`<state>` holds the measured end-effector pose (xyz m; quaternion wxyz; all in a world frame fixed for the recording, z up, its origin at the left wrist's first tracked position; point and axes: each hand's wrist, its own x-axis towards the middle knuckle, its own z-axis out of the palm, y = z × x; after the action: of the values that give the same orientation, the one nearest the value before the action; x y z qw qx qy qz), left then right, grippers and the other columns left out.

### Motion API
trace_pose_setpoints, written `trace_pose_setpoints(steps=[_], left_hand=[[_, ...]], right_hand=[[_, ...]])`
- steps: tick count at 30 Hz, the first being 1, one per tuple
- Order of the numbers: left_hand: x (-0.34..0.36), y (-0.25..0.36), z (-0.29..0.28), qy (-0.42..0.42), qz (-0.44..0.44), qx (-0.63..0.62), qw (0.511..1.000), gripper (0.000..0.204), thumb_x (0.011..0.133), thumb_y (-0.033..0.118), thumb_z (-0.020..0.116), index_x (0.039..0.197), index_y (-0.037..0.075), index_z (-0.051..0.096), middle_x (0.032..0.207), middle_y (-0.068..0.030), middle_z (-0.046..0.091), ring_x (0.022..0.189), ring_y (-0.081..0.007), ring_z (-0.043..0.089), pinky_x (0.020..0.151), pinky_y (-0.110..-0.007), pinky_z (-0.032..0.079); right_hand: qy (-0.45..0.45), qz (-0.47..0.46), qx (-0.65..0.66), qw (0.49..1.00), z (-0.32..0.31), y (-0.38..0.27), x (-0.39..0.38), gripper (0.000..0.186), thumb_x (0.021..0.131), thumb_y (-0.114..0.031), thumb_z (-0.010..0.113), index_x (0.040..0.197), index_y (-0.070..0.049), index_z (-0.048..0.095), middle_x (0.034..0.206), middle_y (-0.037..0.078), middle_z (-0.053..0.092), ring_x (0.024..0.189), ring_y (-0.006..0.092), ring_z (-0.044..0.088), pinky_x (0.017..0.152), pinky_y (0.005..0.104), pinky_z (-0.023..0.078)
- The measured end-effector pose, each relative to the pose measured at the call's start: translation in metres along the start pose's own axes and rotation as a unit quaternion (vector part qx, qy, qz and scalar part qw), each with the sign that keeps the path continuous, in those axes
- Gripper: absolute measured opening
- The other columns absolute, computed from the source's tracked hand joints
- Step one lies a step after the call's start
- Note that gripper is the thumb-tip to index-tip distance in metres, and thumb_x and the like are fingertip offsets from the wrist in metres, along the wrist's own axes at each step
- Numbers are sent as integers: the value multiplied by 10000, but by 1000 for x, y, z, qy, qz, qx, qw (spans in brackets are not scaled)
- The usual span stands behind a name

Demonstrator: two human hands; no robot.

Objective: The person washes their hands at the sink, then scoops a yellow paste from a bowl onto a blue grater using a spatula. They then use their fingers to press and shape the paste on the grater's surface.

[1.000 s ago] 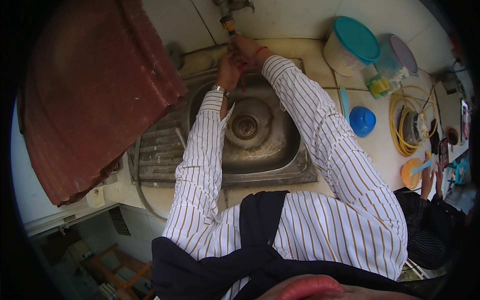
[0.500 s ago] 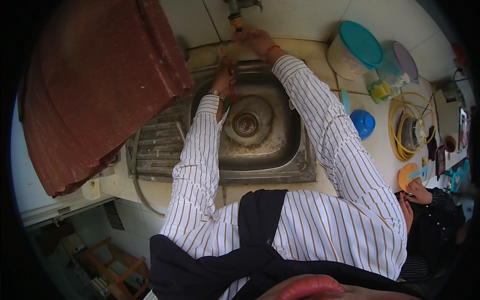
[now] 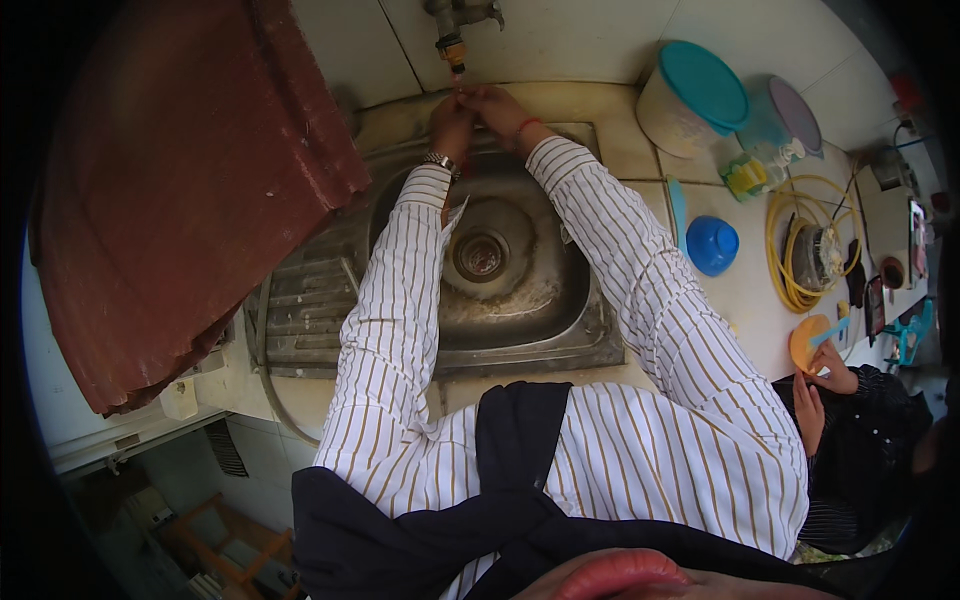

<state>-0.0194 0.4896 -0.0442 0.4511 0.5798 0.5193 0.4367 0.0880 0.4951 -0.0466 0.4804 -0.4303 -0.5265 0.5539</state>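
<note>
Two hands [image 3: 452, 128] [image 3: 502, 112] together, tap [image 3: 451, 50] above, sink [image 3: 545, 265] below

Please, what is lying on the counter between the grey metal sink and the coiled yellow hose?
In the head view, a round blue bowl and a narrow turquoise strip lie there; the white striped right sleeve hides part of the stretch.

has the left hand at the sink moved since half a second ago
Yes: judged against the fixed tap, the left hand has moved up the picture and slightly right, closer to it.
</note>
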Motion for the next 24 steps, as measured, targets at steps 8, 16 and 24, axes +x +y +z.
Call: trace_pose_setpoints(steps=[8, 16, 24], left_hand=[[13, 10, 6, -49, -168, -124, 977, 297, 939, 364, 438, 897, 100, 566, 648, 41, 484, 519, -67, 431, 475, -227, 368], [-1, 16, 40, -51, -149, -251, 955, 318, 985, 357, 326, 911, 93, 487, 722, 37, 464, 538, -49, 400, 459, -210, 331], [4, -19, 25, -113, -122, -158, 973, 232, 959, 297, 322, 816, 145, 423, 618, 35, 394, 488, -83, 376, 439, -251, 341]], right_hand=[[-44, -78, -145, 985, -32, 5, 46, 418, 889, -285, 533, 1180, 13, 494, 976, 70, 656, 892, 155, 614, 734, 284, 479], [89, -10, -243, 966, -29, -27, 37, 277, 855, -188, 545, 1042, 13, 578, 838, 160, 657, 788, 211, 660, 708, 325, 502], [214, -167, -295, 916, -10, -8, 62, 243, 845, -144, 483, 1023, -6, 572, 960, 202, 611, 902, 374, 599, 807, 421, 472]])
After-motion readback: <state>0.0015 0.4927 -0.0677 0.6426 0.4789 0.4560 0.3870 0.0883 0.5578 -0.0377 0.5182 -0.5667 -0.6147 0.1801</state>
